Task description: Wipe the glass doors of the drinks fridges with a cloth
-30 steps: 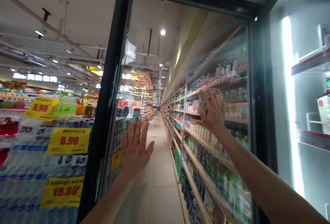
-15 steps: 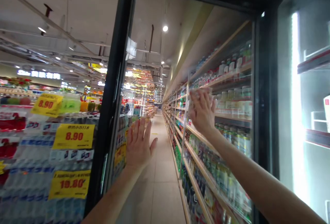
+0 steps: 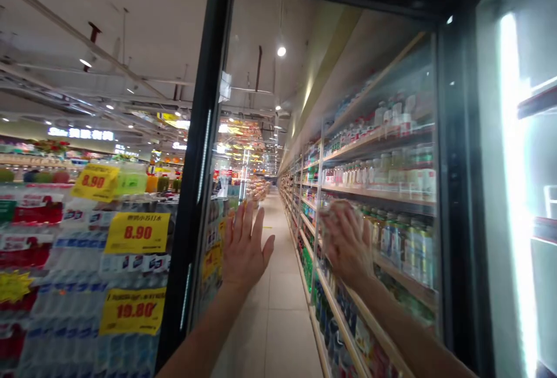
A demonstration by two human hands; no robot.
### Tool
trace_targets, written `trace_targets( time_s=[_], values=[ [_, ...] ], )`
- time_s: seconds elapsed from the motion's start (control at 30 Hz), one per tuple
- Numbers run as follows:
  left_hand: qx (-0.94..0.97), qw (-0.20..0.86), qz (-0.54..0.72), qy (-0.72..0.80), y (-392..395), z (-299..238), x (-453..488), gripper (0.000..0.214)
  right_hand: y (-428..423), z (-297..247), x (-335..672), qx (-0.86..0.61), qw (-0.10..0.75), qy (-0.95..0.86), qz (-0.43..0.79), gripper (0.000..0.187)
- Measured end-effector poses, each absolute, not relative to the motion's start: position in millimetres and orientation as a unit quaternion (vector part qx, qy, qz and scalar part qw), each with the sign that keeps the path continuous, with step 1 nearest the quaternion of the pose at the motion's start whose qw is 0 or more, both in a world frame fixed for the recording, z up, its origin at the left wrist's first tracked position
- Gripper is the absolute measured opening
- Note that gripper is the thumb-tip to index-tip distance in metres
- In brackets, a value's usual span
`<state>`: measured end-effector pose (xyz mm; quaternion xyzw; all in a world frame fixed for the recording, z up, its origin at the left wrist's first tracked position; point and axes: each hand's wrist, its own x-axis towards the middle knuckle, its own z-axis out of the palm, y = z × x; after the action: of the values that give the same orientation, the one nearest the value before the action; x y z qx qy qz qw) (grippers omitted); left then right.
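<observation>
A glass door [image 3: 270,24] in a black frame [image 3: 204,105] stands open before me. My left hand [image 3: 246,250] is held flat at the lower left of the pane, fingers up and thumb out, with nothing in it. On the right half of the glass, my right hand [image 3: 352,253] holds a pale crumpled cloth [image 3: 333,210] under its fingers, against the pane. The hand and cloth are blurred by motion, and the palm hides part of the cloth.
At right is the brightly lit cooler interior [image 3: 517,192], with shelf racks. Shelves of bottled drinks [image 3: 383,172] and a tiled aisle [image 3: 285,285] appear in the pane. To the left stand stacked bottle packs [image 3: 65,302] with yellow price signs [image 3: 137,233].
My right hand has slid the cloth down the pane. My left hand keeps its flat pose, and the whole view has shifted slightly.
</observation>
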<state>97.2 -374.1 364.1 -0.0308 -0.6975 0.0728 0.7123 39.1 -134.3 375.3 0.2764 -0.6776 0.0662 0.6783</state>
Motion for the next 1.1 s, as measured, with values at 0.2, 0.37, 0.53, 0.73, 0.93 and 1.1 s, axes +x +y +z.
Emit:
trace_targets(
  time_s=[0.2,0.37,0.53,0.73,0.93,1.1],
  values=[
    [-0.035,0.712,0.066,-0.699,-374,369,100,0.068,-130,364,37,0.131,0.700,-0.681,0.169,0.054],
    [-0.064,0.692,0.066,-0.716,-361,349,108,0.067,-151,344,49,0.286,0.670,-0.681,0.072,0.050],
    [-0.131,0.656,0.076,-0.740,-341,307,112,0.060,-99,341,35,0.086,0.692,-0.697,0.169,0.054],
    [-0.115,0.661,0.062,-0.739,-338,303,111,0.060,-126,298,52,0.259,0.648,-0.711,0.083,0.058],
    [-0.114,0.654,0.055,-0.746,-336,305,113,0.061,-71,304,28,0.020,0.666,-0.705,0.244,0.053],
    [-0.119,0.653,0.049,-0.746,-338,305,113,0.063,-93,292,41,0.127,0.646,-0.730,0.183,0.056]
  ],
)
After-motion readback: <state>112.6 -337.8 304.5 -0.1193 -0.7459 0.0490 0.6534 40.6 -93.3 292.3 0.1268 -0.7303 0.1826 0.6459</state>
